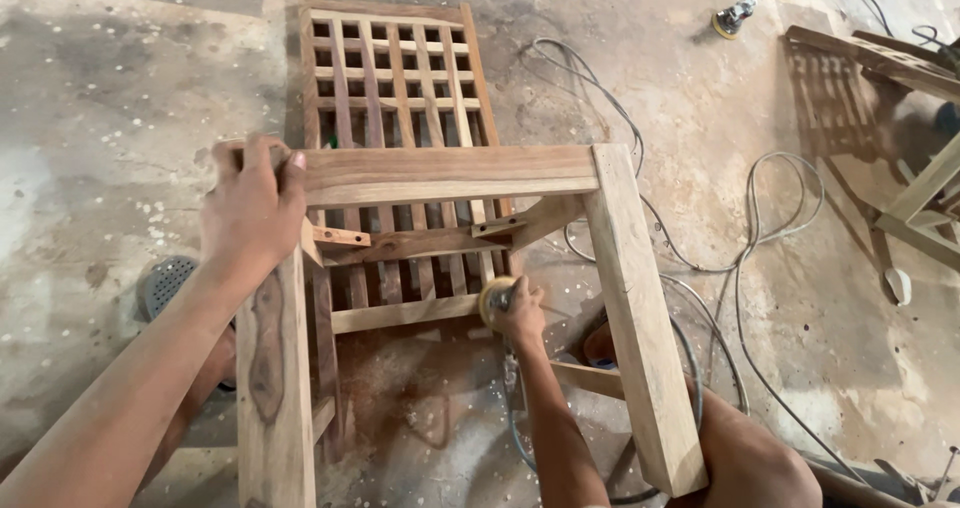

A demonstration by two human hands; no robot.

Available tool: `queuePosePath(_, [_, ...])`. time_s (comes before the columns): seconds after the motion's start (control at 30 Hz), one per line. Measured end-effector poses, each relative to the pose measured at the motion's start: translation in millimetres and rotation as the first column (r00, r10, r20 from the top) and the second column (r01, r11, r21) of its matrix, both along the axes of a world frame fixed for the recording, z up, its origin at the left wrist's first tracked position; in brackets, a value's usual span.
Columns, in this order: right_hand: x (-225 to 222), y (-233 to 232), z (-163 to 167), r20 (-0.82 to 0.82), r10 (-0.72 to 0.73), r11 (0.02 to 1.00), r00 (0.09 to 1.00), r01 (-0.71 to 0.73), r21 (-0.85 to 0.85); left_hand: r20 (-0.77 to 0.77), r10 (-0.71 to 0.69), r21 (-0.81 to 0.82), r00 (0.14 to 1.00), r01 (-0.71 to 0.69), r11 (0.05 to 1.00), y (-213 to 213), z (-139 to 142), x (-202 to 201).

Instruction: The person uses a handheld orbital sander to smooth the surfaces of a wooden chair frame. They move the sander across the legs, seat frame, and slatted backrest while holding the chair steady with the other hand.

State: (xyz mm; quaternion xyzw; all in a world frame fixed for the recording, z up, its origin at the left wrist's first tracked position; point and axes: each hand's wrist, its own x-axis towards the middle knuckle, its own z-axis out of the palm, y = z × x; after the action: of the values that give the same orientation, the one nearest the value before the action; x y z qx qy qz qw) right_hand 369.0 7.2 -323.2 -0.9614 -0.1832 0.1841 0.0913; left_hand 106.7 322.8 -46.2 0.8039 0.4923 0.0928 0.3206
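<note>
A wooden chair frame (450, 173) lies tipped on a dusty concrete floor, its two legs pointing toward me and its lattice back (390, 68) stretching away. My left hand (252, 208) grips the top corner where the left leg (272, 388) meets the cross rail. My right hand (520, 313) reaches inside the frame and holds a small disc sander (496, 298), its pad against a lower rail (400, 314). The right leg (640, 318) stands close beside my right forearm.
Grey power cables (745, 258) loop over the floor on the right. A second sanding tool (733, 16) lies at the back. More wooden furniture (880, 98) stands at the right edge. A round perforated object (165, 283) sits by my left arm. Sawdust covers the floor beneath the frame.
</note>
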Motion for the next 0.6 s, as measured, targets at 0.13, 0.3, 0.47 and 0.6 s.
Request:
queuePosePath(0.13, [-20.7, -13.7, -6.8, 0.022, 0.092, 0.996, 0.996, -0.092, 0.002, 0.002, 0.006, -0.091, 1.0, -0.006, 0.996, -1.9, 2.0, 5.2])
queuePosePath(0.3, [-45.0, 10.0, -15.9, 0.003, 0.17, 0.983, 0.985, -0.17, 0.064, 0.014, -0.004, 0.035, 1.0, 0.004, 0.999, 0.4, -6.2, 3.7])
queuePosePath(0.47, [-55.3, 66.2, -24.0, -0.026, 0.204, 0.979, 0.979, -0.203, 0.017, 0.023, 0.017, -0.083, 1.0, -0.015, 0.996, 7.2, -12.8, 3.9])
queuePosePath(0.6, [-54.8, 105.0, -24.0, 0.018, 0.206, 0.977, 0.978, -0.207, 0.042, 0.0, -0.019, 0.036, 1.0, 0.019, 0.999, 10.2, -14.1, 4.2])
